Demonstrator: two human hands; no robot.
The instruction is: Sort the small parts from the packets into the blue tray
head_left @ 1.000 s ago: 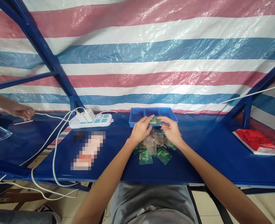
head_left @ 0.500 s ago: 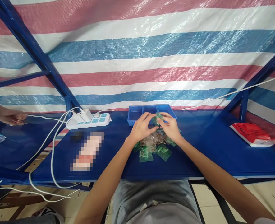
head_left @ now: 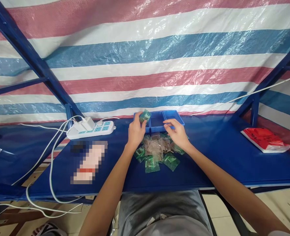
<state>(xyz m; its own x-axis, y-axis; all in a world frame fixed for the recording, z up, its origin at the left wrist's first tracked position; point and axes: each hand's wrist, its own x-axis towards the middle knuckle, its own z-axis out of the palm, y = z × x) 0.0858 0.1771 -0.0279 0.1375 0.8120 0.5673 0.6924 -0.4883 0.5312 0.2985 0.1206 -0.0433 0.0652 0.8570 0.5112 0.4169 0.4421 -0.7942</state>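
Observation:
My left hand (head_left: 136, 132) grips a small green-tinted plastic bag (head_left: 145, 115) between thumb and fingers, above the left compartment of a blue divided tray (head_left: 155, 129). What the bag contains is too small to make out. My right hand (head_left: 178, 133) is at the front of the tray, near the middle and right compartments, fingers loosely bent and apart, with nothing visible in them. Below both hands lies a pile of small bags: clear ones (head_left: 156, 148) in the middle and green ones (head_left: 152, 165) around them, some with thin metal pieces inside.
A white power strip (head_left: 100, 129) with plugged-in chargers stands to the left, its white cables (head_left: 50, 164) hanging over the table edge. A blurred-out pale item (head_left: 90, 160) lies in front of it. On the right is a red-and-white packet (head_left: 265, 139). Blue frame posts (head_left: 40, 65) flank the table.
My hands have moved apart. The green bag went left with my left hand, over the tray's left compartment, and my right hand let go of it. Another person's hand at far left has left view.

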